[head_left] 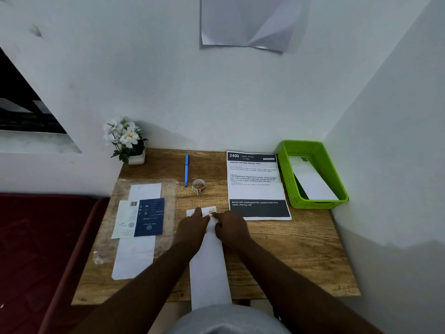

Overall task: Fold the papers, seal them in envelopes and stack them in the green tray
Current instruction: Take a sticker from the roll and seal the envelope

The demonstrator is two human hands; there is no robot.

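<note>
A long white envelope (209, 266) lies lengthwise on the wooden desk (301, 256), its near end hanging over the front edge. My left hand (192, 227) presses flat on its far end. My right hand (230, 227) pinches at the flap there, where a small red-marked sticker (211, 211) shows. Printed sheets of paper (257, 186) lie to the right. In the green tray (313, 174) at the back right corner lies a white envelope (310, 179).
A clear plastic pack of envelopes (139, 225) with a blue label sits on the left. A blue pen (186, 169) and a tape roll (198, 185) lie behind my hands. A flower pot (127, 141) stands at the back left. A dark red seat (36, 249) adjoins the desk.
</note>
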